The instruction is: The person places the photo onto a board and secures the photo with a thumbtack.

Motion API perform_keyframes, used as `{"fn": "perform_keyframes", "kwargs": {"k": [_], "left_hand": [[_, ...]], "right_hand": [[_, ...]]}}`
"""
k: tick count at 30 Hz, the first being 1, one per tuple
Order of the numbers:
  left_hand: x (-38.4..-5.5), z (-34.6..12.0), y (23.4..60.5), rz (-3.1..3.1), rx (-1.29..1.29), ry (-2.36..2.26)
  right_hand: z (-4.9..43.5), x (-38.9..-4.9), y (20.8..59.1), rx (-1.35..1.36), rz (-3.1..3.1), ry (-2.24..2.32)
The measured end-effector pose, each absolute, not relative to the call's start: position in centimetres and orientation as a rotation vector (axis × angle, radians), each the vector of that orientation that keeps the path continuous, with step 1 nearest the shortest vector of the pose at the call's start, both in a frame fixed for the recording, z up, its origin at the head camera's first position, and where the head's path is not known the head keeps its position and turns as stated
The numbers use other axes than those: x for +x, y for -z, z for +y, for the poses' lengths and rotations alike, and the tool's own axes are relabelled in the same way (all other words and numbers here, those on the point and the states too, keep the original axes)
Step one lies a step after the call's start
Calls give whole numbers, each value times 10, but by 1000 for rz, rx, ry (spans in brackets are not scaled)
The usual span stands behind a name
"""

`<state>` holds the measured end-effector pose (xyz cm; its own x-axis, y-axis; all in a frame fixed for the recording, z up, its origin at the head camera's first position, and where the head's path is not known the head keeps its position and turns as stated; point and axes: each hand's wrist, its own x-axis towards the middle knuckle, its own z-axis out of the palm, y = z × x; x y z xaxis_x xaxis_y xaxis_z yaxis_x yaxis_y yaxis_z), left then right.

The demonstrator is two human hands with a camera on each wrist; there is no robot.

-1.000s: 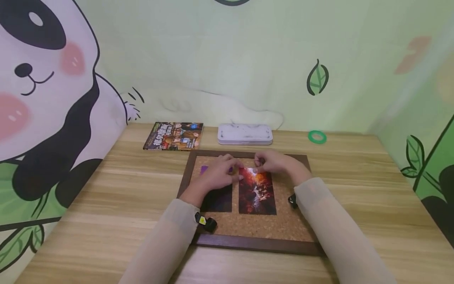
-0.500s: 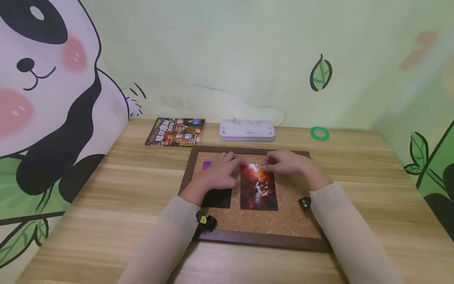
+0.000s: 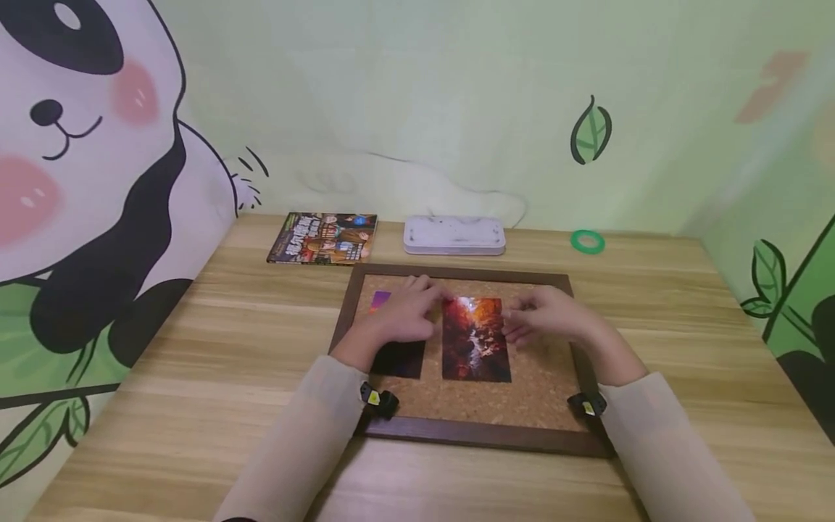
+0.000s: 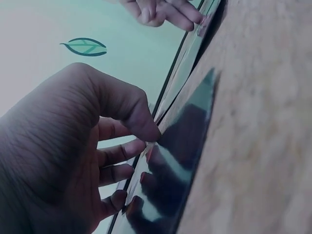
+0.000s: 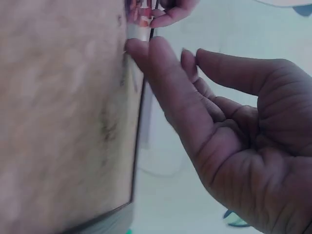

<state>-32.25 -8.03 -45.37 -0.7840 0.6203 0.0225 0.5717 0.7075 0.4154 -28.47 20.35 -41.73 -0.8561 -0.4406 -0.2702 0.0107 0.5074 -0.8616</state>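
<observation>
A framed cork board (image 3: pixel 470 406) lies on the table. On its cork, a glossy red and orange picture card (image 3: pixel 475 348) lies beside a darker card (image 3: pixel 399 361) with a purple corner. My left hand (image 3: pixel 406 312) covers much of the dark card, and its index fingertip reaches the upper left corner of the red card. In the left wrist view its thumb (image 4: pixel 146 124) rests at the dark card's glossy surface, fingers loosely bent. My right hand (image 3: pixel 551 315) is at the red card's upper right edge, fingers loosely extended; the right wrist view shows nothing between thumb and fingers.
Behind the board lie a comic-style book (image 3: pixel 322 238), a white tin case (image 3: pixel 454 235) and a roll of green tape (image 3: pixel 588 242). A wall painted with a panda (image 3: pixel 91 145) and leaves rises at the table's far edge.
My right hand has moved from the red card's top edge to the right and down, ending beside its right edge. The left hand has stayed nearly in place.
</observation>
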Motion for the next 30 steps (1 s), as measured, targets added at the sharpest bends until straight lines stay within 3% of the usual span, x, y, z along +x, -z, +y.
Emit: {"fn": "perform_keyframes", "kwargs": {"k": [7, 15, 30], "left_hand": [[-323, -104, 445, 2846, 852, -683], [-302, -128, 416, 2944, 237, -521], [-292, -122, 419, 2838, 199, -485]], "right_hand": [[210, -285, 429, -353, 2113, 1512], [218, -291, 430, -331, 2117, 1529], [226, -289, 430, -310, 2110, 1527]]}}
